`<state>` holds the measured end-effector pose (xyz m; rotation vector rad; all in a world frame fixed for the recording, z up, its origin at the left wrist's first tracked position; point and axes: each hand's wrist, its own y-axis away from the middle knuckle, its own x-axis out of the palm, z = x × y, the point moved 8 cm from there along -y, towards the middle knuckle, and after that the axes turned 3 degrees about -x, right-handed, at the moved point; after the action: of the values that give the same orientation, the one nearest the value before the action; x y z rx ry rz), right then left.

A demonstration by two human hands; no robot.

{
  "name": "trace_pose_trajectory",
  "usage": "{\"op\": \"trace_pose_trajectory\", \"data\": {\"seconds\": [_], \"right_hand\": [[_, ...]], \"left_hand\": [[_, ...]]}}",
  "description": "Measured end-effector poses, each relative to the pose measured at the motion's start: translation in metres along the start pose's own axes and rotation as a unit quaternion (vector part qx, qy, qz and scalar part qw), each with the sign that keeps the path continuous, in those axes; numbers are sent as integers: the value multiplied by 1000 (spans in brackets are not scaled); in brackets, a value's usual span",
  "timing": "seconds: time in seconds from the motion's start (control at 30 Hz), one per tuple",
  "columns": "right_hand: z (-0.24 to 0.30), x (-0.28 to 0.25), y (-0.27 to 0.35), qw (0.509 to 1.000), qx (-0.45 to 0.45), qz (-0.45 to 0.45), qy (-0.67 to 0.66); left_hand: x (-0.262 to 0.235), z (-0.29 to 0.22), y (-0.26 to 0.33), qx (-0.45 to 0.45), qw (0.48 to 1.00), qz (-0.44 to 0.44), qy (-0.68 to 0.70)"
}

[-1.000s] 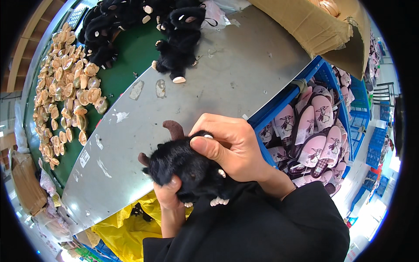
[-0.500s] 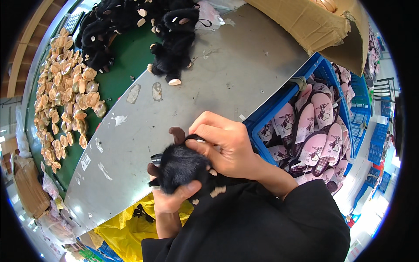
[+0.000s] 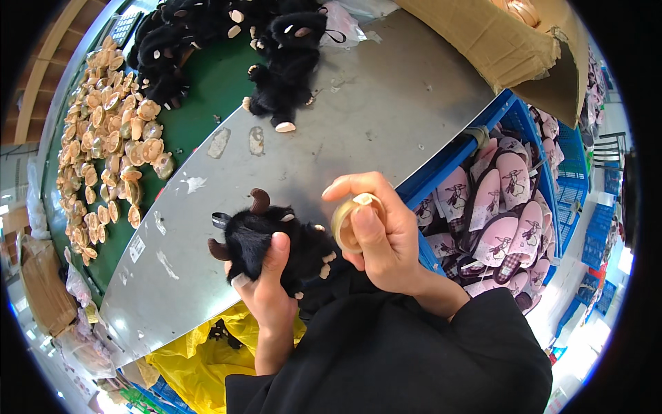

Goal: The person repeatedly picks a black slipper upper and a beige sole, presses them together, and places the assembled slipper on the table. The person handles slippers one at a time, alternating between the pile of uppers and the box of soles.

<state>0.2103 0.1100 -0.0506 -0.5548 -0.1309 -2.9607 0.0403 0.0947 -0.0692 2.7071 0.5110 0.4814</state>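
Note:
My left hand (image 3: pixel 267 293) grips a small black plush toy (image 3: pixel 256 241) just over the metal table's near edge, its thumb pressed on the fur. The toy has brown horn- or ear-like parts, beige paws and a black loop tag. To its right, my right hand (image 3: pixel 386 234) pinches a hollow, rounded beige-gold shell (image 3: pixel 348 224) between thumb and fingers, apart from the toy. It resembles the pieces in the pile on the left.
A pile of beige shells (image 3: pixel 103 145) and several black plush toys (image 3: pixel 283 83) lie across the table. At right, blue crates (image 3: pixel 441 169) hold pink slippers (image 3: pixel 483 200) below a cardboard box (image 3: pixel 476 41). A yellow bag (image 3: pixel 186 372) hangs below the near edge.
My right hand has come away from the plush toy toward the right and now shows the beige shell in its fingers. My left hand has tilted the toy, exposing more of its body.

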Motion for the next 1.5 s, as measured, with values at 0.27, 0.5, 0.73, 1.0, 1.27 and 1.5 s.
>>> {"op": "trace_pose_trajectory", "data": {"seconds": [0.27,0.5,0.73,1.0,1.27,1.5], "right_hand": [[1,23,-1,991,-26,61,-114],[-14,19,1,995,17,33,-96],[-4,16,-5,995,-56,48,74],[6,18,-5,960,-139,25,242],[0,30,-10,873,-298,-53,383],[-8,34,-11,879,-313,1,360]], "left_hand": [[4,-1,-1,3,999,32,8],[-6,16,1,-69,994,75,40],[-4,8,4,-31,997,71,22],[2,-2,7,16,996,82,-24],[-3,-4,6,105,985,40,-132],[-7,9,5,72,986,92,-118]]}}
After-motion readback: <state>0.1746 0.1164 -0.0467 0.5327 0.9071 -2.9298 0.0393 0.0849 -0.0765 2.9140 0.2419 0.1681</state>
